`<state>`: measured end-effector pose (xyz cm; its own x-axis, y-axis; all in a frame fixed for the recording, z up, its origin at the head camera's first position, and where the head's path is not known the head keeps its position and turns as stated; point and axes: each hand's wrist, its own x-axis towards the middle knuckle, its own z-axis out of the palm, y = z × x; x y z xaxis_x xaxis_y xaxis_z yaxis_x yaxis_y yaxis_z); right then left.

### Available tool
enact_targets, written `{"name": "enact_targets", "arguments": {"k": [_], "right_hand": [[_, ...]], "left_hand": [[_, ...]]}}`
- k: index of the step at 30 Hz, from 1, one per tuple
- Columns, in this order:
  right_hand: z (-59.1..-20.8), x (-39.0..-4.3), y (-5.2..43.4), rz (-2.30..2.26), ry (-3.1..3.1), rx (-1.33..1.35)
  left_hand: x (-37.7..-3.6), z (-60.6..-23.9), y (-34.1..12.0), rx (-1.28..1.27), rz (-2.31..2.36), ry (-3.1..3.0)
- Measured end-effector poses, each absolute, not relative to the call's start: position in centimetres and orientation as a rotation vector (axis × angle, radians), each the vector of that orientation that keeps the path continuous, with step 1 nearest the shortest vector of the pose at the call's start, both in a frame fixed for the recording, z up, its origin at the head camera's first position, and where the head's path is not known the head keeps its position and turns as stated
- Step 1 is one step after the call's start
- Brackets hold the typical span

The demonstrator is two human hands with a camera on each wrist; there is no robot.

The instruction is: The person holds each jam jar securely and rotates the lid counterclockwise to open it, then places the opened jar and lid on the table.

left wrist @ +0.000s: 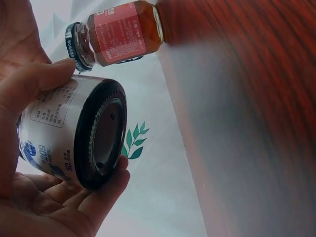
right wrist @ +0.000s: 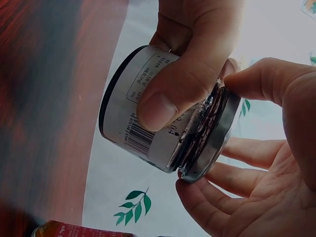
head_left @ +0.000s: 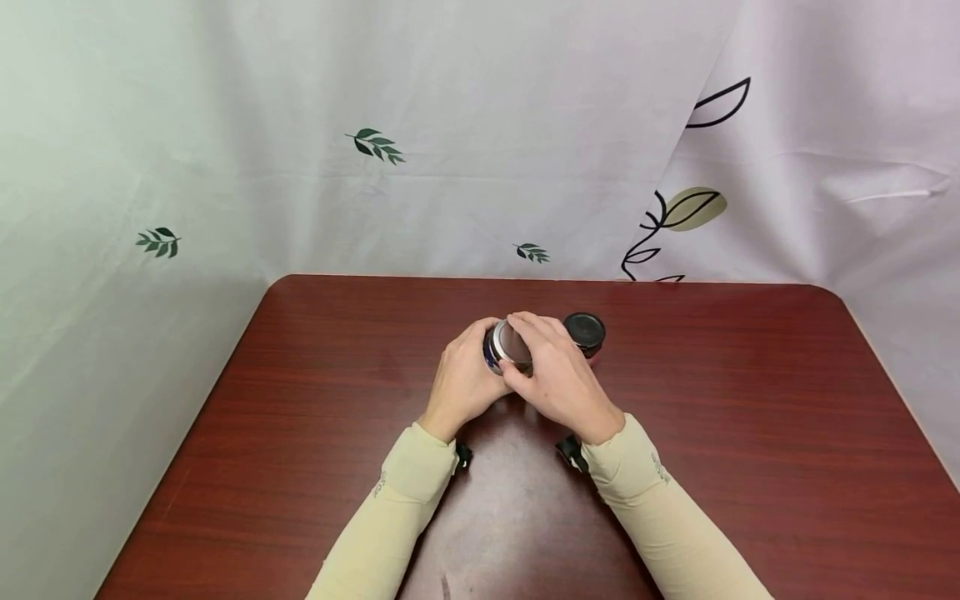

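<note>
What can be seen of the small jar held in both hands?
The jar is a short cylinder with a white printed label bearing a barcode, a black ribbed base and a metal lid. It is held tilted above the wooden table. The left hand grips its body; the right hand grips the lid, which sits askew.

Head view overhead; wrist views close, sharing jar (left wrist: 74, 133).

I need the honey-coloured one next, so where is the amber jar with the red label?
In the head view the amber jar stands on the table, just right of the right hand.
</note>
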<state>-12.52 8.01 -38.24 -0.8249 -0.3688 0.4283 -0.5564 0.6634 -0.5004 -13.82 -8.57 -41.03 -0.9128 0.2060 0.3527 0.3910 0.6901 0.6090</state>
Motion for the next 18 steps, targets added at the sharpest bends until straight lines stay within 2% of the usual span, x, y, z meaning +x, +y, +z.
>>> {"name": "enact_targets", "arguments": {"k": [18], "right_hand": [[-38.4,-12.58,8.06,0.941,-2.567,0.745]], "left_hand": [[-13.74,-40.97,-8.44,-0.475,-1.041,-2.661]]}}
